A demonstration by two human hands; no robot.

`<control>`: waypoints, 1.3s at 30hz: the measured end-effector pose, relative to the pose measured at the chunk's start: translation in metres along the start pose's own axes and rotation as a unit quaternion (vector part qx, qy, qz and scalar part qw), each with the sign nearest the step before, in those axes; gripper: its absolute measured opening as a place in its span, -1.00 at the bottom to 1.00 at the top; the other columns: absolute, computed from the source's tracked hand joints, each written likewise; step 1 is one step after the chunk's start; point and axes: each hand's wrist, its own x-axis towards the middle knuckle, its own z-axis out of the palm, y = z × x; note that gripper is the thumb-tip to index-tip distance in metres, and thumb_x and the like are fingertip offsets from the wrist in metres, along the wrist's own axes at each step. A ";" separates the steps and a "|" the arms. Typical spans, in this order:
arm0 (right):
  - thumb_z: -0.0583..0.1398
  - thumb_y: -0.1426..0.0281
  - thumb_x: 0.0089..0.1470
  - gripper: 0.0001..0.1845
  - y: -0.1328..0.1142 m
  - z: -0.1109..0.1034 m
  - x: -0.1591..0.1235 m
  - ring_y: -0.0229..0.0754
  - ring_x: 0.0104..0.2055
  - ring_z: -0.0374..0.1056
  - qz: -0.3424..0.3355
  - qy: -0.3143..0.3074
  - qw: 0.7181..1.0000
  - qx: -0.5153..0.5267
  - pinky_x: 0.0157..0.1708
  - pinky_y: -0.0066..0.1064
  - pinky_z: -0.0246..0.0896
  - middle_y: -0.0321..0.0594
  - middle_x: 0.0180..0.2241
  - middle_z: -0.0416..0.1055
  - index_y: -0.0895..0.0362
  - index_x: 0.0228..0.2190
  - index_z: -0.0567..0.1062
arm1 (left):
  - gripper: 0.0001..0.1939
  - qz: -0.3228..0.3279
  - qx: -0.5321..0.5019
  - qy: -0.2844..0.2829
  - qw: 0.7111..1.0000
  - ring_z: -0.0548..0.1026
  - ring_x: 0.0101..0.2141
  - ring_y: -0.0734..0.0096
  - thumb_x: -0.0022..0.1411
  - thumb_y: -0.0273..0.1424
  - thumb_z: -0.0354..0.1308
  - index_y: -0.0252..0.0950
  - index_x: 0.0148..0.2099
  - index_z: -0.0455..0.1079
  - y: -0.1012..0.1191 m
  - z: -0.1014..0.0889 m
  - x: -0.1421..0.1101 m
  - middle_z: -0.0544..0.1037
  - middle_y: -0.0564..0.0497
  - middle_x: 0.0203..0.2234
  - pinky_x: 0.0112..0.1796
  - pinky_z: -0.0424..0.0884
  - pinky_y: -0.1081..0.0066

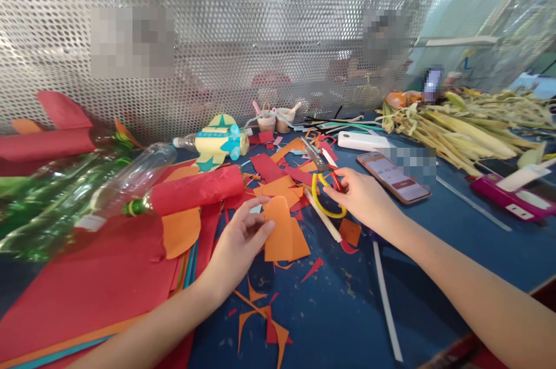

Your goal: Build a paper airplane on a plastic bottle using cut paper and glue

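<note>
My left hand has its curled fingers and thumb at the left edge of an orange paper cut-out with a rounded top. Another orange piece lies partly beneath that one. In my right hand are scissors with yellow and red handles, their blades directed away from me over the scraps. A bottle wrapped in red paper, with an orange paper fin, lies left of my left hand. Beside the scissors rests a pale stick-like item, partly covered by the yellow handle.
Stacked coloured sheets and clear and green plastic bottles fill the left. A yellow decorated bottle and small cups stand farther back. Right are a phone, a white tool, corn husks and a magenta box.
</note>
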 end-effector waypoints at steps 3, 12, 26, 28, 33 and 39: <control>0.23 0.30 0.03 -0.59 0.002 0.001 0.002 0.06 -0.35 0.46 -0.001 0.007 1.000 -0.008 -0.38 -0.25 0.27 -0.03 -0.39 0.52 0.32 -0.13 0.45 | -0.64 0.008 0.019 0.045 0.999 0.45 -0.34 0.36 0.14 -0.22 0.10 -0.22 -0.02 0.36 0.002 -0.002 0.001 0.45 0.06 -0.40 -0.29 0.37 0.39; 0.18 0.45 0.09 -0.52 0.008 0.019 0.008 -0.06 -0.22 0.49 -0.089 -0.004 0.994 0.057 -0.21 -0.26 0.38 -0.04 -0.22 0.53 0.23 0.06 0.28 | -0.61 0.042 0.053 0.048 0.997 0.45 -0.15 0.23 0.19 -0.21 0.06 -0.20 0.04 0.36 0.005 -0.005 0.004 0.50 -0.01 -0.22 -0.10 0.36 0.26; 0.12 0.53 0.11 -0.76 -0.022 0.000 -0.045 -0.30 -0.25 0.37 -0.236 -0.212 0.904 0.287 -0.24 -0.47 0.29 -0.31 -0.21 0.38 0.04 -0.18 0.30 | -0.67 0.156 0.135 -0.120 0.971 0.44 -0.38 0.49 0.27 -0.42 -0.01 -0.14 0.08 0.16 0.005 0.002 -0.010 0.45 0.11 -0.38 -0.31 0.39 0.47; 0.06 0.56 0.12 -0.74 -0.016 -0.005 -0.043 -0.34 -0.35 0.35 -0.217 -0.212 0.915 0.265 -0.31 -0.49 0.27 -0.32 -0.20 0.39 0.03 -0.18 0.34 | -0.81 0.182 0.168 -0.080 0.965 0.46 -0.36 0.47 0.30 -0.39 -0.04 -0.19 -0.05 0.25 0.006 -0.002 -0.007 0.47 0.07 -0.36 -0.32 0.41 0.46; 0.06 0.40 0.14 -0.75 -0.004 -0.024 -0.026 -0.23 -0.32 0.40 -0.131 -0.223 0.939 0.224 -0.37 -0.43 0.28 -0.23 -0.16 0.48 0.07 -0.23 0.52 | -0.82 0.338 0.291 -0.152 0.882 0.48 -0.22 0.33 0.26 -0.43 0.03 -0.29 -0.32 0.45 0.008 -0.011 -0.004 0.53 -0.07 -0.29 -0.15 0.42 0.32; 0.16 0.27 0.08 -0.74 -0.003 -0.033 -0.037 -0.14 -0.15 0.45 -0.055 -0.296 0.902 0.309 -0.27 -0.42 0.39 -0.21 -0.16 0.52 0.06 -0.20 0.56 | -0.69 0.350 0.380 -0.216 0.829 0.44 -0.01 0.12 0.25 -0.36 0.05 -0.34 0.00 0.44 -0.001 -0.009 -0.023 0.51 -0.21 -0.07 0.02 0.38 0.15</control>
